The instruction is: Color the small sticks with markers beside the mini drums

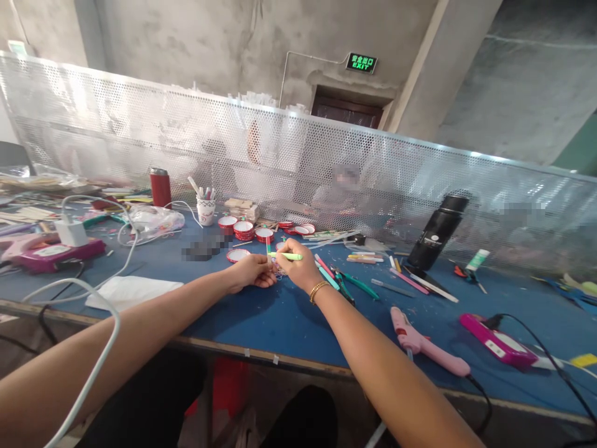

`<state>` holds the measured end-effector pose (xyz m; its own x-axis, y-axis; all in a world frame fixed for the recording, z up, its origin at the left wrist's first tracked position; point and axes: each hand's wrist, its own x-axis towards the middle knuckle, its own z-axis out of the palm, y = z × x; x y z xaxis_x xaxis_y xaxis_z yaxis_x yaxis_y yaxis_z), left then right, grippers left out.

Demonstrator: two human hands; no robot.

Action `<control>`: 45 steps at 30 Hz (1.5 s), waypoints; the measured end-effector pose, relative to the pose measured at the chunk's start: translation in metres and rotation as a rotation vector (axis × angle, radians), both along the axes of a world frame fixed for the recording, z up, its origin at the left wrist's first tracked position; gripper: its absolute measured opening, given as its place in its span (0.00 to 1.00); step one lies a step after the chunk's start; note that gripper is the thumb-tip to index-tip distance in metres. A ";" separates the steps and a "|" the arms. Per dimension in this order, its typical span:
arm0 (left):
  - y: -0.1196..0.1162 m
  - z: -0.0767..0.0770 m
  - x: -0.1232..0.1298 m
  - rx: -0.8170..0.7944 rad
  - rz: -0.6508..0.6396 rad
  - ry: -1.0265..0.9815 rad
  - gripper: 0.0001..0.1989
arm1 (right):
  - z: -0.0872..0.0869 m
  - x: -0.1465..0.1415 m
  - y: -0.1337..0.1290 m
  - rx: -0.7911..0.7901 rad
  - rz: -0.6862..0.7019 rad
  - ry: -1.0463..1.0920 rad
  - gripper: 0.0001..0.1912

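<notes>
Slim red-and-green strip (268, 244) stands upright in the curled fingertip pinch of the left hand (252, 272), likely to present its side to the slender light-green marker (292, 256) — gripped near its tip by the right hand's bent fingers (284, 250), presumably for control (whether they touch, I cannot tell). Round, red-sided white dishes (243, 230) sit just beyond; a pale-pink plastic glue gun (431, 350) lies rightward, seemingly for easy reach.
</notes>
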<state>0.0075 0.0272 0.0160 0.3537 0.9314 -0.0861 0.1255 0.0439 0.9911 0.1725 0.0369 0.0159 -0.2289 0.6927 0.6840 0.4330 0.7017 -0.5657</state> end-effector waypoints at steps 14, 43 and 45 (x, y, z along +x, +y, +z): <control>0.000 0.000 0.000 -0.009 0.007 -0.018 0.10 | 0.001 0.001 0.000 -0.014 -0.011 0.020 0.04; 0.001 0.000 0.001 -0.008 0.001 -0.002 0.09 | 0.001 0.000 0.000 0.003 -0.011 0.022 0.04; 0.000 0.000 0.001 -0.002 -0.001 0.005 0.09 | 0.001 0.000 0.000 -0.008 -0.012 0.015 0.05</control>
